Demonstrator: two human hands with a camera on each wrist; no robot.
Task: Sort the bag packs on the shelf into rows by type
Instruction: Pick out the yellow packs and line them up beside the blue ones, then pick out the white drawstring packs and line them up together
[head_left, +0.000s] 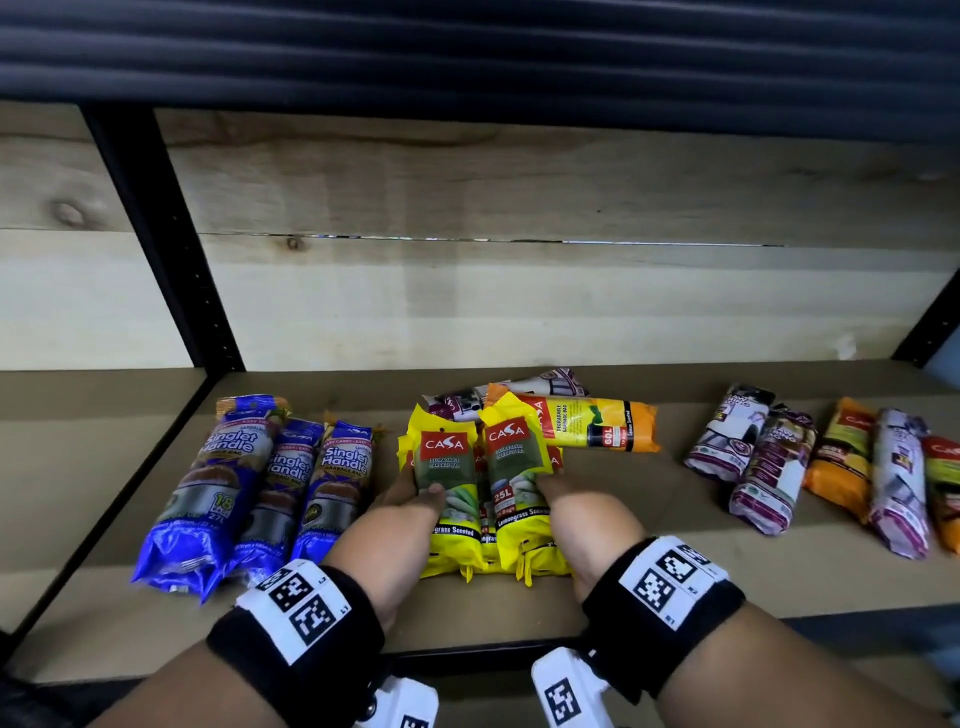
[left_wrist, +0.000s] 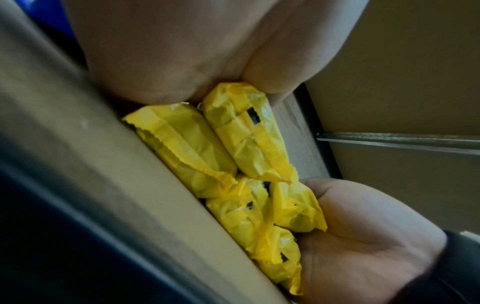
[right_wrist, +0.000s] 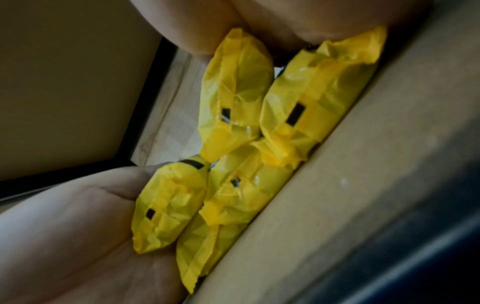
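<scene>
Both hands are on the bunch of yellow packs (head_left: 485, 499), mid-shelf near the front edge. Left hand (head_left: 400, 512) clamps the bunch's left side, thumb curled over the top of the left-most pack; right hand (head_left: 582, 514) clamps the right side, thumb on top of the right pack. So the packs sit directly btwn the two palms, squeezed from both sides. Left wrist view: the yellow packs (left_wrist: 249, 176) are stacked two layers deep on the shelf board (left_wrist: 109, 185), with the right hand (left_wrist: 363, 236) cupping the far side. Right wrist view shows the same stack (right_wrist: 249, 144), the left hand (right_wrist: 85, 232) against its other side.

Just left of the left hand: three blue Singlet Handle packs (head_left: 260, 493) side by side, lengthwise front-to-back, the nearest one close to the left wrist. Directly behind the yellow bunch, touching or nearly so: an orange 60L pack (head_left: 587, 423) lying crosswise, plus a white-purple pack (head_left: 509, 395) behind it, partly hidden. Well right of the right hand: a loose mixed group (head_left: 831, 467), white-purple and orange packs alternating, tilted, some overlapping; the right-most is cut off by the frame edge. Shelf surface (head_left: 623, 587) is brown board, w/ a wood-plank back wall (head_left: 519, 291) behind and a black upright post (head_left: 156, 234) at the left.
</scene>
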